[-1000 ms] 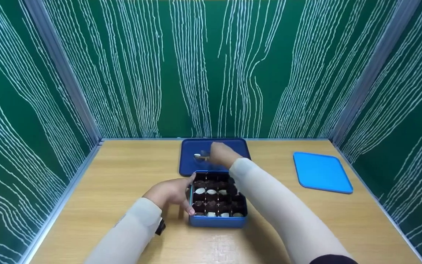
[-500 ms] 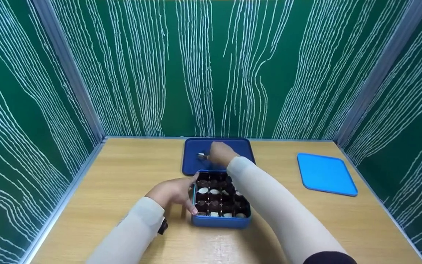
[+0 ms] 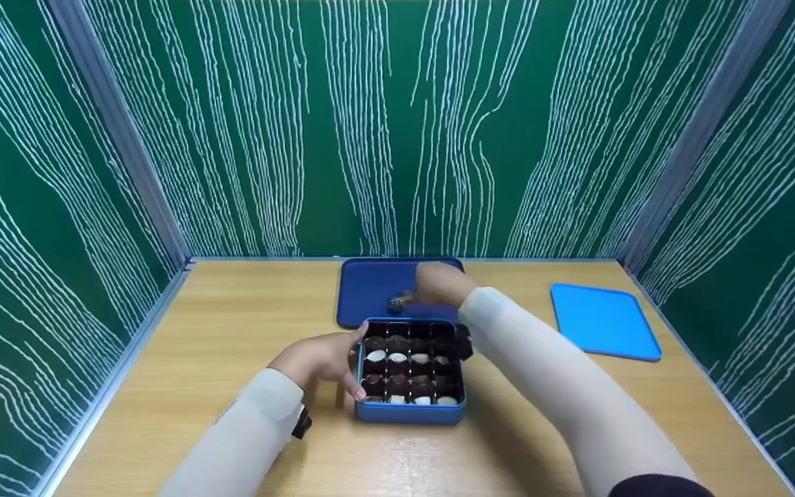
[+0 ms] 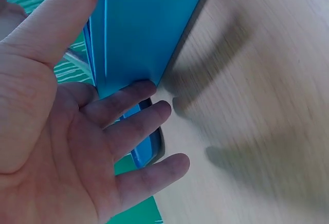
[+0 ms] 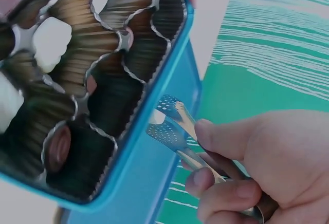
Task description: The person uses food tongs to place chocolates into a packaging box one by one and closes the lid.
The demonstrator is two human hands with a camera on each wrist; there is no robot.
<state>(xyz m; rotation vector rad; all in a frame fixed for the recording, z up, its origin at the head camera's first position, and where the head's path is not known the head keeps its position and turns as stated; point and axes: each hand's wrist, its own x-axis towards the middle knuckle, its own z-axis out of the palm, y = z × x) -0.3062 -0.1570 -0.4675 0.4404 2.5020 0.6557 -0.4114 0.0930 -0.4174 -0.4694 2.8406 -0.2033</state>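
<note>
A blue box with a divided dark insert holds several dark and white chocolates; its far row of compartments looks dark. My left hand spans the box's left side, with its thumb and a finger at the corners. In the left wrist view its other fingers are nearly straight and spread. Beyond the box, my right hand grips metal tongs with perforated ends. Something small and white shows between the tong ends in the right wrist view; its kind is unclear. Both hold above the dark blue tray.
The dark blue tray lies flat behind the box, near the back wall. A light blue flat tray or lid lies at the right of the wooden table. Green walls with white lines enclose the back and sides.
My right hand and the tongs have moved right and a little nearer the box. The white piece at the tongs no longer shows in the head view. My left hand stays at the box.
</note>
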